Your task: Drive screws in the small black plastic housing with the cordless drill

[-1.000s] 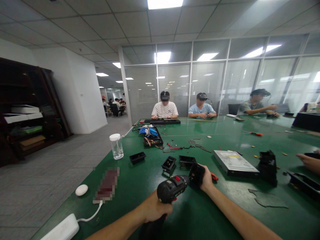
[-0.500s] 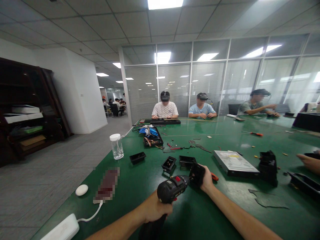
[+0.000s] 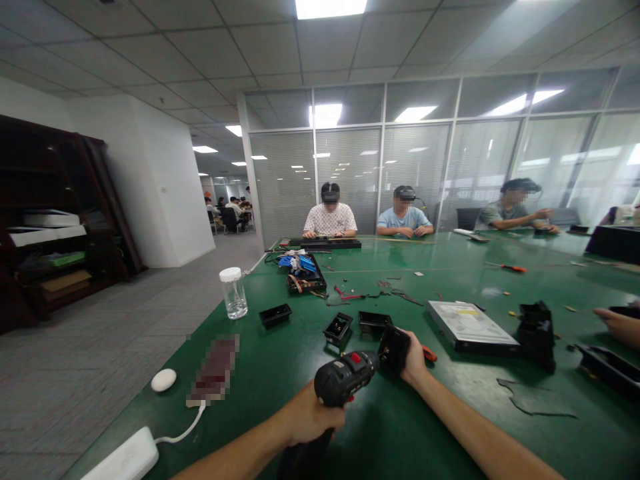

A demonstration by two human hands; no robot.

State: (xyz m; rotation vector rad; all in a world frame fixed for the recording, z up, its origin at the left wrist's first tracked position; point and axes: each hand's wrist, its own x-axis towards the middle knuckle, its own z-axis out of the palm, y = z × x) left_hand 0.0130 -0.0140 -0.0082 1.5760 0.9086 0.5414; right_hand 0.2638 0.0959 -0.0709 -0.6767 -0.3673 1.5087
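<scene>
My left hand is wrapped round the grip of a black cordless drill with a red switch on top. The drill's nose points right, at a small black plastic housing. My right hand grips that housing from its right side and holds it tilted, its open face towards the drill. Whether the bit touches the inside cannot be made out. Just beyond, on the green table, lie similar black housings: one with small metal parts inside, another beside it, and a third to the left.
A silver disc drive and a black plastic part lie right. An orange-handled tool is partly behind my right hand. Left are a clear jar, a round white object and a charger cable. Several people sit around the table.
Both my hands, the drill and the housing stay almost in place. The hands of the person at the far right have shifted slightly.
</scene>
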